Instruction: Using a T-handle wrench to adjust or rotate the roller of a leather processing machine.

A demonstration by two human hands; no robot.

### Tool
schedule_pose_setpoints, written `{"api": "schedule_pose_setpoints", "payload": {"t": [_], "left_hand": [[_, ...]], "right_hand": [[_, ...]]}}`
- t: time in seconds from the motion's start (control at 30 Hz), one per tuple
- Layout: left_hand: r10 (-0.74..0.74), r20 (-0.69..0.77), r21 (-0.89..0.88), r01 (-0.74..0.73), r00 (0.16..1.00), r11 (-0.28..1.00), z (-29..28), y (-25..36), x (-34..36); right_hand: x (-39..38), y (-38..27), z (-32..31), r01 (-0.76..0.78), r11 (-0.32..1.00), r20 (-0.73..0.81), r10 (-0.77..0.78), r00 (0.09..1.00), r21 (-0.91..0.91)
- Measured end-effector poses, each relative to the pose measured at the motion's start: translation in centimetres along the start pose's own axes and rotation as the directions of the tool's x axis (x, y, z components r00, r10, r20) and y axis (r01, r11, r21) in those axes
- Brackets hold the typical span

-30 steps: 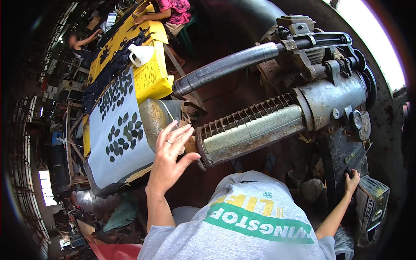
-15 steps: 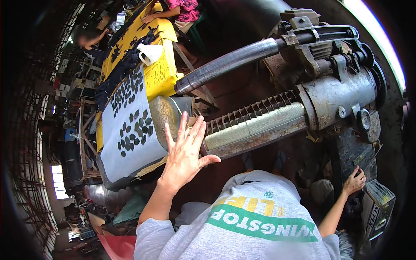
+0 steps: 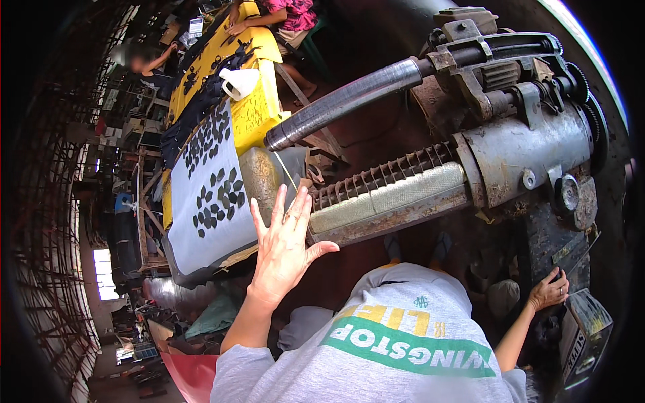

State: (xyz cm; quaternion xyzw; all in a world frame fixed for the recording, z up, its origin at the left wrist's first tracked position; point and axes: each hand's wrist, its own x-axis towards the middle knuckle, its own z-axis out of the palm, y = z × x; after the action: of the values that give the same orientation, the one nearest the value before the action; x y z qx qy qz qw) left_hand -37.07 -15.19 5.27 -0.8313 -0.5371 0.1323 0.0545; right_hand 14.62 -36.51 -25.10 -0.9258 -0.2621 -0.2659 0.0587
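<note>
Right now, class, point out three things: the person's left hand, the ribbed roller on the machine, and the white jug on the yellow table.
left hand (image 3: pixel 282 248), head view, on the back of the hand.
ribbed roller (image 3: pixel 383 176), head view, mid-length on its ridges.
white jug (image 3: pixel 239 82), head view, on its side wall.

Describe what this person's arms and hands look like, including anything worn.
Both forearms are bare, with no gloves on the left hand or the right hand. Short grey sleeves of a T-shirt end above the elbows. No watch shows; whether the left fingers carry a ring cannot be told.
</note>
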Motion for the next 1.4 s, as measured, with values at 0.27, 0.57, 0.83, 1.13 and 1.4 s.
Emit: {"api": "schedule_pose_setpoints", "payload": {"t": [0.27, 0.57, 0.83, 1.13, 1.4], "left_hand": [[-0.046, -0.020, -0.020, 0.046, 0.999, 0.999, -0.5, 0.9, -0.7], [-0.082, 0.024, -0.150, 0.084, 0.996, 0.985, -0.7, 0.0, -1.4], [-0.209, -0.176, -0.614, 0.059, 0.962, 0.787, -0.9, -3.0, -1.2], [-0.044, -0.102, -0.452, -0.007, 0.994, 0.892, 0.0, -3.0, -2.8], [0.036, -0.158, -0.280, -0.080, 0.987, 0.957, 0.6, -2.3, -2.4]], "right_hand": [[-0.1, 0.3, 0.2, 0.018, 1.000, 0.014, -0.017, 1.000, -0.019], [0.1, 1.2, -0.2, 0.069, 0.998, 0.023, -0.069, 0.997, 0.005], [1.7, 3.7, -3.4, 0.150, 0.886, 0.225, -0.269, 0.936, 0.439], [2.2, 3.0, -5.4, 0.116, 0.805, 0.032, -0.165, 0.986, 0.582], [5.8, 2.1, -11.1, -0.003, 0.760, -0.237, 0.206, 0.950, 0.650]]}}
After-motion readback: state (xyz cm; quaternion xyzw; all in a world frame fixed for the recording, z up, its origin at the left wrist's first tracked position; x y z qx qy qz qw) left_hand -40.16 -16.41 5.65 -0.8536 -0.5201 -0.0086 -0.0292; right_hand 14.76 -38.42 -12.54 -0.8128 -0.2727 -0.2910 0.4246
